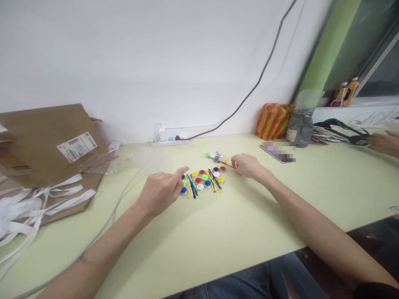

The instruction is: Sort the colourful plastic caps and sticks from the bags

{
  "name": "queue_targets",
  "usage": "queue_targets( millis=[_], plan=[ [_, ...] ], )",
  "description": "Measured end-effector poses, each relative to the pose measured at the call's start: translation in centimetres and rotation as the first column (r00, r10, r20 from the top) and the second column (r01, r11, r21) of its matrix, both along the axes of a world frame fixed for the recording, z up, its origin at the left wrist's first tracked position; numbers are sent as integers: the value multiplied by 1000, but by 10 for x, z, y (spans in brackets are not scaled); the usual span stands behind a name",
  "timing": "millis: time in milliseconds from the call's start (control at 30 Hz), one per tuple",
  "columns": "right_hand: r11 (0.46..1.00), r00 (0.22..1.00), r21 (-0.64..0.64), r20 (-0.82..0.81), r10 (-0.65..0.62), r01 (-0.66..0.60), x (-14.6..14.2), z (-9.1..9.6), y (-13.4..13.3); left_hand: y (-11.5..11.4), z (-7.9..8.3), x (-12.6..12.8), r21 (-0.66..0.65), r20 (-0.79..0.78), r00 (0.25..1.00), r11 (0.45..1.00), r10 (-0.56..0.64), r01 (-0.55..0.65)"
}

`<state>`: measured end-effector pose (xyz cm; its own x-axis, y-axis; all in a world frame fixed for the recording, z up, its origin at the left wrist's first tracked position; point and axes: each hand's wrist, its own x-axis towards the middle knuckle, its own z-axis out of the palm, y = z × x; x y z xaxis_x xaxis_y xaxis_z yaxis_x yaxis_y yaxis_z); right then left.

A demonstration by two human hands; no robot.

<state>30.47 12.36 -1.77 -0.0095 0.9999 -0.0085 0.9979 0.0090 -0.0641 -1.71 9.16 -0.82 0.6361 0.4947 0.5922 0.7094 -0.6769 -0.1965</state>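
A cluster of small coloured round pieces and thin coloured sticks lies on the pale green table. My left hand hovers at the cluster's left edge, index finger stretched out over the pieces, the other fingers curled, holding nothing I can see. My right hand rests just right of the cluster, fingers pinched on a thin red stick. A few more small parts lie just behind the cluster.
A brown paper bag and white strips lie at left. A power strip with a grey cable sits by the wall. A phone, striped bag, grey pouch and another person's hand are at right.
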Motion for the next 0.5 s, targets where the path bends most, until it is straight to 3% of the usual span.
queue_targets(
  millis=[300,500],
  plan=[
    [998,998,14,-20,55,-55,-5,12,-8,0,-1,-2,-27,23,1000,1000,-3,4],
    [993,995,-78,-58,80,-84,-4,9,-3,0,-2,-4,-50,24,1000,999,1,1]
  ],
)
